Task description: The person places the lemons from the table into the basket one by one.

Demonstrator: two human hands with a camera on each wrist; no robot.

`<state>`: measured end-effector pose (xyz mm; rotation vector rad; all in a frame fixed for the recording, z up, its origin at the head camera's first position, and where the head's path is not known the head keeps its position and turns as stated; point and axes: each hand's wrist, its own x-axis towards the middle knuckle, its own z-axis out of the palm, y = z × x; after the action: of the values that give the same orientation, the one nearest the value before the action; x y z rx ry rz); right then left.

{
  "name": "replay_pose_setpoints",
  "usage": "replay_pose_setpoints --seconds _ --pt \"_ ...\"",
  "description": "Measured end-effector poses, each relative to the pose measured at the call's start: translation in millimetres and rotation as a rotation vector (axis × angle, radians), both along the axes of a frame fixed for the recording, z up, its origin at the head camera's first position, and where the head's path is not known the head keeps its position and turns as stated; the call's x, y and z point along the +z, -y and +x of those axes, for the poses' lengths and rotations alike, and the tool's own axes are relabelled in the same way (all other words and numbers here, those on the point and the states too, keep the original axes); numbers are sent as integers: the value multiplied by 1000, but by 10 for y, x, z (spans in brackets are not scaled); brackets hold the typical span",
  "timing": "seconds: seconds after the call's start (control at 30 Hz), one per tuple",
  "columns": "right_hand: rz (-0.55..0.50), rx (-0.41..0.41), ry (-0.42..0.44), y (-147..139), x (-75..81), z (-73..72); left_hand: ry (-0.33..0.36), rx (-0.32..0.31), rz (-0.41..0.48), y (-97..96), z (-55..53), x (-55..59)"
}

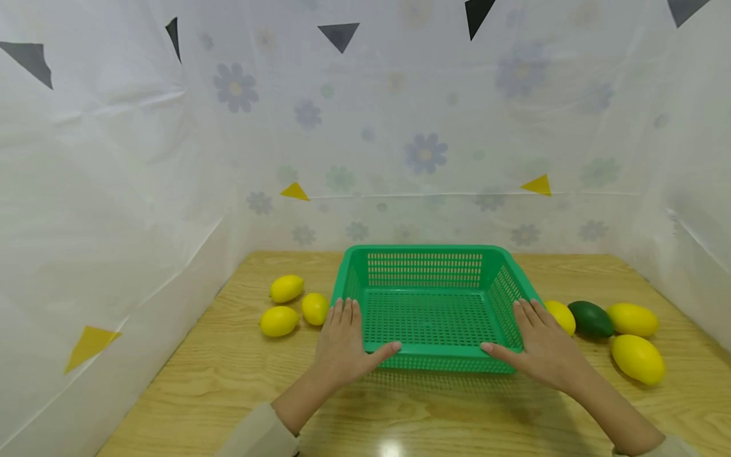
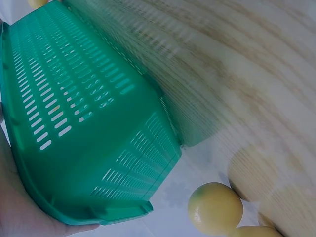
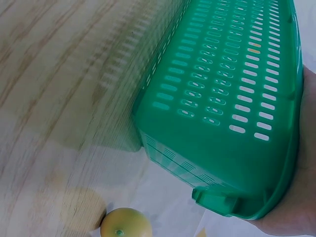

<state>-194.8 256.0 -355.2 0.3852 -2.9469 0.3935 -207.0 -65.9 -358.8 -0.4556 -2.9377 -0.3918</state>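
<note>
A green plastic basket [image 1: 428, 350] with slotted walls and a grid floor rests on the wooden table; nothing lies inside it. At its near left corner is my left hand [image 1: 342, 348], fingers straight along the side rim, thumb stretched over the front rim. My right hand [image 1: 545, 349] mirrors it at the near right corner, flat over the rim with straight fingers. In the left wrist view the basket's slotted front wall [image 2: 89, 148] fills the left part. From the right wrist, the basket wall [image 3: 222, 163] shows with the hand's edge beyond the rim.
Left of the basket lie three lemons [image 1: 279, 321]. To the right are three more lemons [image 1: 638, 359] and a dark green oval fruit [image 1: 591, 319], one lemon partly hidden behind my right hand. White patterned sheeting [image 1: 422, 216] walls the table's back and sides.
</note>
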Motion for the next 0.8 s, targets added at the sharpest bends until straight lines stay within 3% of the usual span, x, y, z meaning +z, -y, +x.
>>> replay_pose_setpoints --seconds 0.8 --pt "5 6 17 -8 -15 -10 14 5 -5 -13 -16 -17"
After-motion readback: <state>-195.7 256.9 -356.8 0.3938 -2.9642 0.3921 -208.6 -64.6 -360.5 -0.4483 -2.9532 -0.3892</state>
